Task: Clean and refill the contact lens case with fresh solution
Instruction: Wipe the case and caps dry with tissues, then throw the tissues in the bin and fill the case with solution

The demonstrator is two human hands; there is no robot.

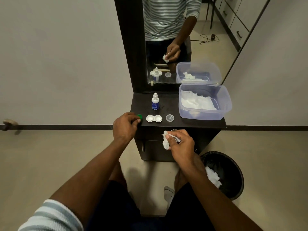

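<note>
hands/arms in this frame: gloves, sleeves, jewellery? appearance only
Both hands bare: left hand and right hand show no gloves, rings or watch. Forearms are uncovered. A grey-and-white striped sleeve shows on the left upper arm; the right sleeve is out of frame.

We see only a sliver of the green cap [139,116]; the left hand [125,126] covers the rest. The solution bottle [155,101] label is too small to read. Something metallic, perhaps tweezers, hides under the tissue [166,139] in the right hand [180,145].
</note>
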